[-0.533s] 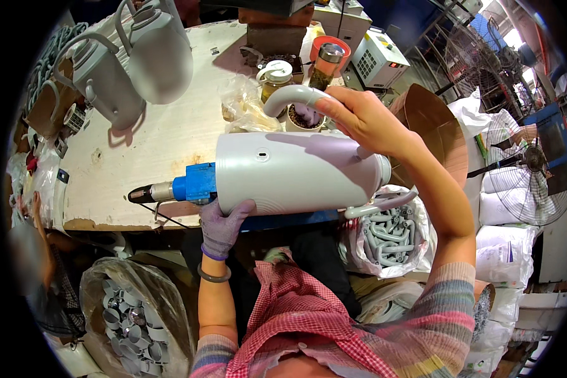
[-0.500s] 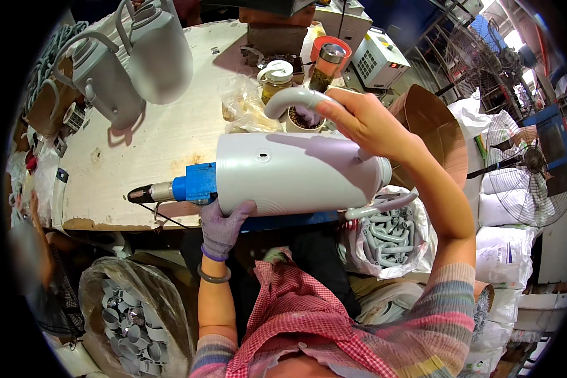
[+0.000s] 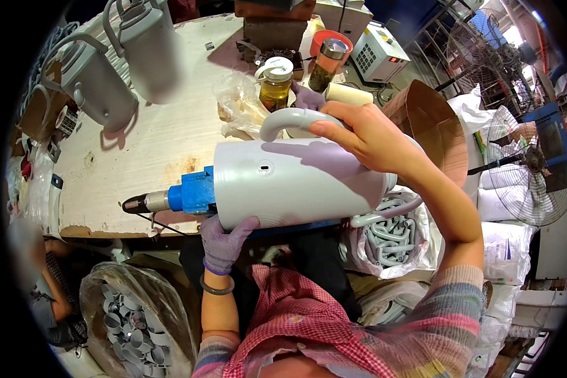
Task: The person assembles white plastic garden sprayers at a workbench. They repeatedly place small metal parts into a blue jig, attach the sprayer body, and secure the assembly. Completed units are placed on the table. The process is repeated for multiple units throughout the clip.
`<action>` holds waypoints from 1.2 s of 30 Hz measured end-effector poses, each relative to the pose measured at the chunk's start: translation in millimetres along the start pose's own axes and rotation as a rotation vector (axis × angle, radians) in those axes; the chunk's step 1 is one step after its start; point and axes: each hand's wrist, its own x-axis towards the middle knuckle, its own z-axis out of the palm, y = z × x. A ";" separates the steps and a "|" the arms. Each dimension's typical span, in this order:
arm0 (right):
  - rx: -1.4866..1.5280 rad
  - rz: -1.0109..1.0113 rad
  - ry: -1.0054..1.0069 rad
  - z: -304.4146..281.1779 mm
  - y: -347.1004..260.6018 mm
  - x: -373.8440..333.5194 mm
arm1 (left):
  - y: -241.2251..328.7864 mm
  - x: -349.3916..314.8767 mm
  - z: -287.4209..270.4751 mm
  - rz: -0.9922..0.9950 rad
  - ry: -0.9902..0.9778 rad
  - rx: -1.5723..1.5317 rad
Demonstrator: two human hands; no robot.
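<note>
A pale grey jug body [image 3: 290, 183] lies on its side across the front edge of the table, a small slot in its upper side. My left hand [image 3: 227, 242], in a purple-grey glove, holds its lower left end, thumb on the wall and fingers underneath. My bare right hand [image 3: 362, 132] is closed round a curved grey handle [image 3: 293, 120], just above the jug body. Its far end is hidden behind my hand. Beneath the jug body's right end a second curved grey piece [image 3: 378, 218] sticks out. A blue fixture [image 3: 198, 189] with a black-tipped tool stands at its left end.
Finished-looking grey jugs [image 3: 101, 88] stand at the far left. Behind the jug body are a crumpled plastic bag [image 3: 236, 101], a lidded jar [image 3: 275, 85] and a tumbler [image 3: 326, 66]. A bag of grey handles [image 3: 390, 236] is at right, a bag of grey parts [image 3: 135, 327] lower left.
My right hand and the handle have come down, nearer to the jug body. My left hand keeps its hold. The whole view has shifted slightly.
</note>
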 end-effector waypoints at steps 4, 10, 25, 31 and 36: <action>0.048 -0.002 0.051 1.7 4.7 -3.0 | -0.8 -3.1 -0.6 0.023 -0.013 0.051; -0.015 0.020 0.014 2.9 3.0 -1.9 | -6.0 -0.8 0.4 0.043 0.003 0.088; -0.099 0.047 -0.094 7.5 -11.0 -2.1 | -12.6 -12.8 10.4 -0.036 -0.011 -0.096; -0.214 -0.100 -0.152 17.3 -44.1 19.8 | 12.0 -20.3 0.1 0.110 0.061 0.080; -0.337 -0.022 -0.160 16.8 -49.9 21.5 | 11.0 -37.8 -35.3 -0.077 0.405 -0.108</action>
